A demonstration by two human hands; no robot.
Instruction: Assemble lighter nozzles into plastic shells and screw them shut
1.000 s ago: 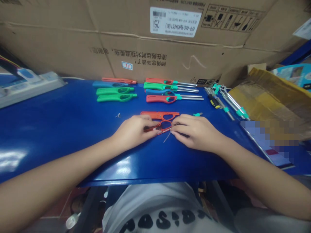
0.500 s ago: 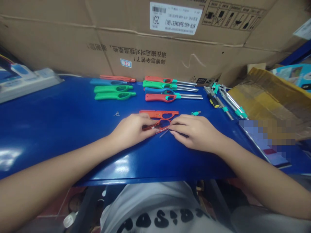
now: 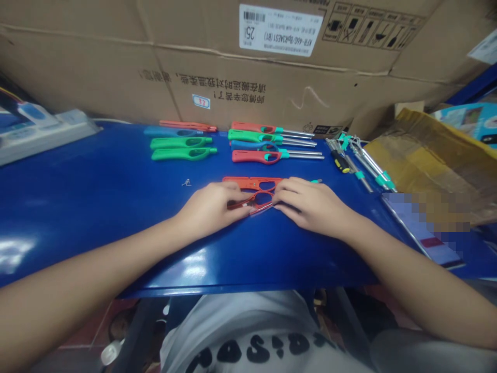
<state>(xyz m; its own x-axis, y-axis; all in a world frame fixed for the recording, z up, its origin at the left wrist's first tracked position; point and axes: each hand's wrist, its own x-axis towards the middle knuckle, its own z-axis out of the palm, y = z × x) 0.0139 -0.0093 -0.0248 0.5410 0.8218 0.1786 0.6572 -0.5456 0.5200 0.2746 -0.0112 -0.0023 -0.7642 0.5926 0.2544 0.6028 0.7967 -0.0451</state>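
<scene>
On the blue table (image 3: 97, 197) my left hand (image 3: 209, 207) grips the left end of a red lighter shell half (image 3: 256, 200) lying in front of me. My right hand (image 3: 310, 204) has its fingertips pinched on the right end of that same half. A second red shell half (image 3: 252, 182) lies flat just behind it, touching my right fingers. Whatever sits under my right fingertips is hidden.
Green, blue and red empty shells (image 3: 182, 147) and assembled lighters with metal tubes (image 3: 272, 145) lie in rows further back. Loose tubes and a screwdriver (image 3: 357, 160) lie at the right. A power strip (image 3: 42, 132) is at the left, cardboard boxes (image 3: 248, 67) behind.
My right hand slid up and left onto the shell's right end. The thin wire that stuck out below the shell is no longer visible. My left hand stayed put.
</scene>
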